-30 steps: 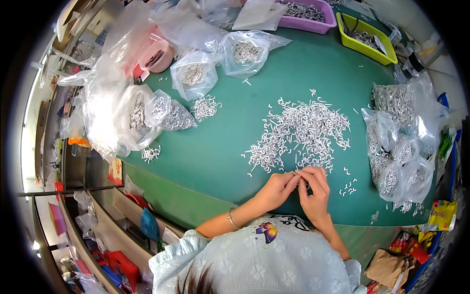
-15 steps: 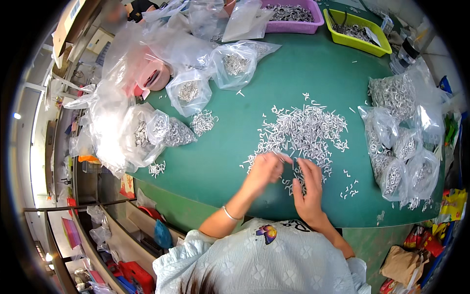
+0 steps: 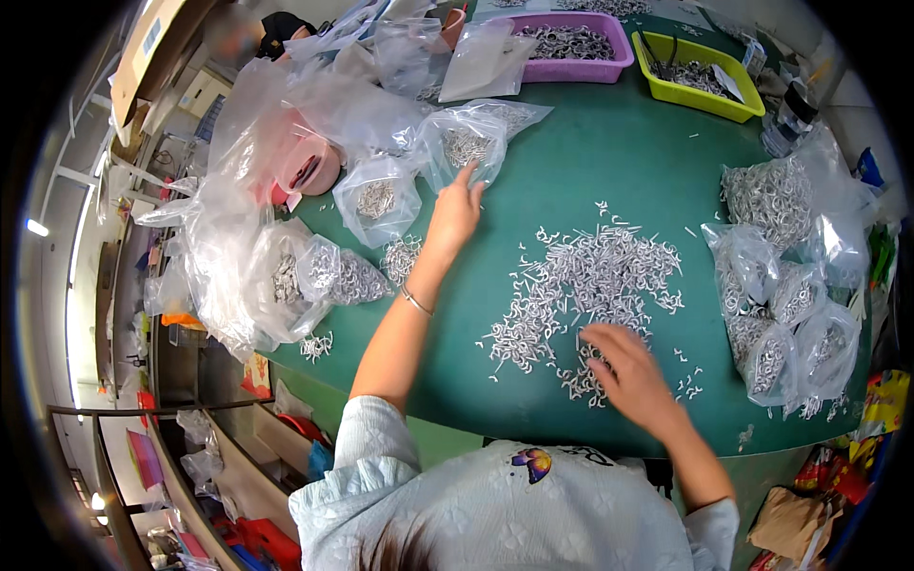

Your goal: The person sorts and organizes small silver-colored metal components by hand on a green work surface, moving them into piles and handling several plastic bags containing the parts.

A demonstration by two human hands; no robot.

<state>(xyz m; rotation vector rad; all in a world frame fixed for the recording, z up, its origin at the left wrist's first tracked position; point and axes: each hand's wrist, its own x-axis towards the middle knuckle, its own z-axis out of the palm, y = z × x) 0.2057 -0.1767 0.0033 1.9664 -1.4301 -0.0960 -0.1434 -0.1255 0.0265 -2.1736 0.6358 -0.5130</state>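
Pcs point(image 3: 609, 271) heaped fwd & L of R hand point(image 3: 638, 381) fingers point(image 3: 605, 338).

Head view: left fisheye of a worn pair, facing downward and forward from above the wearer's shirt point(image 3: 571, 514). Green tabletop point(image 3: 562, 152) lies centrally at close range, with left hand point(image 3: 453, 215) and right hand point(image 3: 630, 377) in coverage.

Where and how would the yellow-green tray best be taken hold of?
Probably by hooking the near long rim of the yellow-green tray, coming from the person's side: that wall faces bare green tabletop. The left end sits close to the purple tray, with dark handles sticking up there, and a jar stands near the right end.
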